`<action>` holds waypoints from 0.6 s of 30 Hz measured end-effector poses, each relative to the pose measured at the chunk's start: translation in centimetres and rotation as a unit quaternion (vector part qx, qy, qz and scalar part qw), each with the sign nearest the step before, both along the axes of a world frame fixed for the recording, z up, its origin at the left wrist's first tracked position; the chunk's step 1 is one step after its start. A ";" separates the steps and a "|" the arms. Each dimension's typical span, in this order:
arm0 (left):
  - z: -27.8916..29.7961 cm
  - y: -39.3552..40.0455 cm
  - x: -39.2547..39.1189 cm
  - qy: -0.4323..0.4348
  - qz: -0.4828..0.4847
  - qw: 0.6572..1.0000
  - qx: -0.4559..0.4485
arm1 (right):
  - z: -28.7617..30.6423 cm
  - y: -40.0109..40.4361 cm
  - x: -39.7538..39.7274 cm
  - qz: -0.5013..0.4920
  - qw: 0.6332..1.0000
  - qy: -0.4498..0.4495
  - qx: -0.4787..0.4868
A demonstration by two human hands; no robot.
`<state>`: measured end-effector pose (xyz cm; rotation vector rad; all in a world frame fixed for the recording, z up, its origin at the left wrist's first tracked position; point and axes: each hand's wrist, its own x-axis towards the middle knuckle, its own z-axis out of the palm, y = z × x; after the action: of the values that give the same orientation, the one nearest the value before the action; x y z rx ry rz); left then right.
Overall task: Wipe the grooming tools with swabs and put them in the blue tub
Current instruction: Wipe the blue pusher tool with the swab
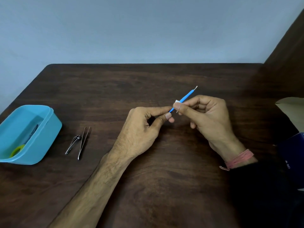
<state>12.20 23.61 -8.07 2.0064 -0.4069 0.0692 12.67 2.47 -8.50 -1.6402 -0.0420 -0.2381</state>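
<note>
A blue-handled grooming tool [185,98] with a small metal tip is held above the middle of a dark wooden table [148,178], slanting up and away from the person. The left hand [144,127] pinches its lower end between thumb and forefinger, the other fingers curled. The right hand [207,116] pinches a white swab [177,101] against the handle just above the left hand's grip, so both hands meet at the tool.

Well to the left of the tool, by the table's left edge, sits the blue tub [49,129], which holds scissors [23,143] with green-yellow handles. Between the tub and the tool, nearer the tub, a nail clipper [72,144] and metal tweezers [83,142] lie side by side on the wood, just apart.

Bare tabletop stretches beyond the tool to the far edge at a blue-grey wall [131,30]. To the right of the tool, a tan box flap [291,104] and a dark blue object [294,153] crowd the table's right edge. A pink thread band [238,159] circles the right wrist.
</note>
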 end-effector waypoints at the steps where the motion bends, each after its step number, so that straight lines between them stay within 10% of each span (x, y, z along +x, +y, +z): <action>1: 0.0 0.0 0.0 0.001 -0.001 1.000 -0.003 | 0.0 -0.1 0.0 -0.008 1.000 -0.002 0.004; 18: -0.3 0.4 0.6 -0.001 -0.016 1.000 -0.003 | 0.1 0.2 0.1 0.004 0.999 -0.042 -0.018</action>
<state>12.78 23.97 -8.35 1.9940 -0.4407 0.0526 12.73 2.68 -8.44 -1.6647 -0.1171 -0.3011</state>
